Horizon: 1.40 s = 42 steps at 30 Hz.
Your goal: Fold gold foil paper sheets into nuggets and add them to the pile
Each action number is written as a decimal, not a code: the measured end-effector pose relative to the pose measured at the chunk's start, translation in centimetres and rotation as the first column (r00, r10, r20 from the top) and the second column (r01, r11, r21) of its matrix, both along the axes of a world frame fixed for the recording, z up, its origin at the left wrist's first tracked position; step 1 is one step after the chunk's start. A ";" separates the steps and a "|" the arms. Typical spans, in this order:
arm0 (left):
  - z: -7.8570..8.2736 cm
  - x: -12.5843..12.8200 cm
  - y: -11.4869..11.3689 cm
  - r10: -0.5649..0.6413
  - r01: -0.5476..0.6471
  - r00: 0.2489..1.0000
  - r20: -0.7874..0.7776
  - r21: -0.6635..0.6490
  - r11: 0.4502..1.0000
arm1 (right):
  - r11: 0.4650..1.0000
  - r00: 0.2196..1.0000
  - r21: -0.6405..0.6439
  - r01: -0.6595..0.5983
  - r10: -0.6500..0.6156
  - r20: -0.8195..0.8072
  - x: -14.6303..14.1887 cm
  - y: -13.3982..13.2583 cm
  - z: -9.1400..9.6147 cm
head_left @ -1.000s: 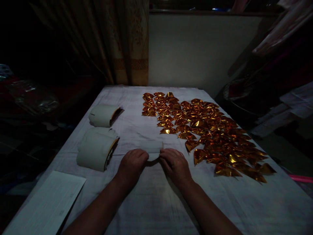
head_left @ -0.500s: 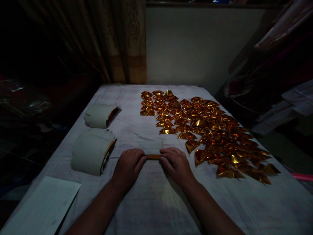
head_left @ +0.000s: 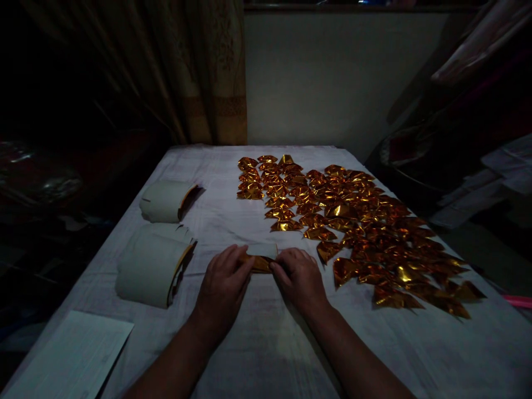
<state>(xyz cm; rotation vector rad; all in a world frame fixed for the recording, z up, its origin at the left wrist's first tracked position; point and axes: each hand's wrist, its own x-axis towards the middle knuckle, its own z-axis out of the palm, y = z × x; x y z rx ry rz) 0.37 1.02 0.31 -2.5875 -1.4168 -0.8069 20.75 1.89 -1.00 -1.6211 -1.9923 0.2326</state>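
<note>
Between my two hands, low over the table, is a sheet of gold foil paper [head_left: 261,264], partly folded, with its pale backing showing behind. My left hand [head_left: 226,277] grips its left end, thumb and fingers closed on it. At the other end my right hand [head_left: 300,277] pinches the paper between thumb and fingers. Many folded gold foil pieces [head_left: 338,210] lie to the right and beyond my hands, in rough rows. On the left, two curved stacks of pale-backed paper [head_left: 155,266] rest on the cloth, the farther stack [head_left: 164,200] being smaller.
A white cloth [head_left: 249,343] covers the table. Near its front left corner lies a flat pale sheet [head_left: 75,354]. A patterned curtain [head_left: 224,72] and a plain wall [head_left: 332,77] stand behind. Dark cluttered items flank both sides.
The foil between my hands has gone from a narrow flat strip to a wider, shiny, creased fold. My left fingers have lifted and shifted slightly over it. The view has moved a little.
</note>
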 end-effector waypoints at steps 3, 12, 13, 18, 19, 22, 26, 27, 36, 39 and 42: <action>0.0 1.0 -1.2 -0.152 0.149 0.985 -0.083 -0.042 0.988 | 1.000 1.000 0.014 0.005 -0.005 0.013 0.0 0.0 0.0; -1.2 1.5 -2.3 -0.172 0.159 0.977 -0.125 -0.104 0.982 | 0.999 1.000 0.034 0.025 -0.025 0.017 -0.2 0.0 -0.2; -1.2 1.5 -2.3 -0.172 0.160 0.978 -0.119 -0.106 0.981 | 0.999 0.999 0.032 0.029 -0.030 0.016 -0.2 0.0 -0.1; -1.4 1.4 -2.3 -0.165 0.149 0.980 -0.114 -0.133 0.980 | 0.999 0.999 0.013 0.044 -0.044 0.022 -0.2 0.1 -0.2; -1.5 1.4 -2.3 -0.164 0.148 0.980 -0.116 -0.139 0.979 | 0.999 0.998 0.010 0.048 -0.049 0.026 -0.2 0.2 -0.3; -1.5 1.5 -2.3 -0.163 0.144 0.980 -0.117 -0.151 0.978 | 0.998 0.998 0.015 0.059 -0.059 0.036 -0.2 0.2 -0.3; -1.4 1.6 -2.4 -0.148 0.130 0.982 -0.120 -0.142 0.981 | 0.998 0.998 0.018 0.055 -0.056 0.034 -0.2 0.1 -0.2; -1.4 1.6 -2.4 -0.148 0.130 0.981 -0.125 -0.140 0.982 | 0.998 0.998 0.014 0.057 -0.057 0.032 -0.2 0.2 -0.2; -1.4 1.5 -2.3 -0.154 0.137 0.980 -0.124 -0.142 0.980 | 0.997 0.997 0.039 0.065 -0.063 -0.053 -0.3 -0.1 -0.5; -1.4 1.6 -2.3 -0.150 0.132 0.982 -0.118 -0.152 0.980 | 0.998 0.998 0.032 0.051 -0.050 -0.029 -0.4 -0.2 -0.4; -1.3 1.7 -2.3 -0.145 0.126 0.982 -0.118 -0.154 0.980 | 0.998 0.998 0.023 0.059 -0.059 0.006 -0.5 -0.3 -0.2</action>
